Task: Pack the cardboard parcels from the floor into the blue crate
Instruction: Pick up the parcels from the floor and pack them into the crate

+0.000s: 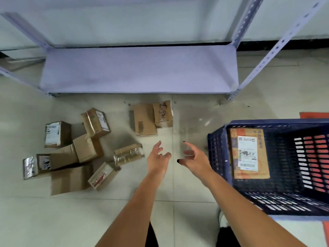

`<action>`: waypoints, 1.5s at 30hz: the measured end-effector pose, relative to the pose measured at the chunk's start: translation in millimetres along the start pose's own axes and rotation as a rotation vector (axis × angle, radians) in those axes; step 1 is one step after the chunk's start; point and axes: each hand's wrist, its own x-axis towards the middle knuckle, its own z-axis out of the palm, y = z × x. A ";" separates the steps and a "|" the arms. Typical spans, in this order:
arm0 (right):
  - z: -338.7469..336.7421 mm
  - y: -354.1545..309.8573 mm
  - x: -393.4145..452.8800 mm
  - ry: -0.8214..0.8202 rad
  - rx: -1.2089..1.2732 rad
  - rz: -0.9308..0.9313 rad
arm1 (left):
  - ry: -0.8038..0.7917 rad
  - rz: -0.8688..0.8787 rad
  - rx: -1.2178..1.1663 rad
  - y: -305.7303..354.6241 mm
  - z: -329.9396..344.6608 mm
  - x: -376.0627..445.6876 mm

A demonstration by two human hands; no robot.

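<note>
On floor [187, 196]: ten parcels [87, 148]; inside blue crate [216, 147]: one.

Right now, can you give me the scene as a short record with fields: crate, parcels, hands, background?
crate: blue crate on the floor at right, one labelled parcel inside
parcels: about ten on the floor, most clustered at left, two near the shelf
hands: left hand and right hand both open, holding nothing, above the floor
background: shelf, nothing on its bottom board
</note>
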 end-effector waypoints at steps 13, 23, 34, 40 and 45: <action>145.1 -15.4 97.4 0.050 0.012 0.124 | -0.004 0.000 0.110 -35.4 -128.6 129.3; 176.8 23.7 256.2 0.154 -0.071 0.115 | 0.029 0.013 0.139 -74.4 -98.1 293.8; 181.7 -49.3 182.3 0.140 -0.180 0.002 | 0.085 -0.030 -0.080 -37.7 -132.8 225.2; 175.1 -114.3 107.4 0.136 0.014 -0.011 | 0.039 0.056 -0.163 16.8 -163.3 146.6; 157.2 -143.7 66.9 0.292 0.143 -0.075 | 0.052 0.105 -0.223 47.0 -177.8 109.6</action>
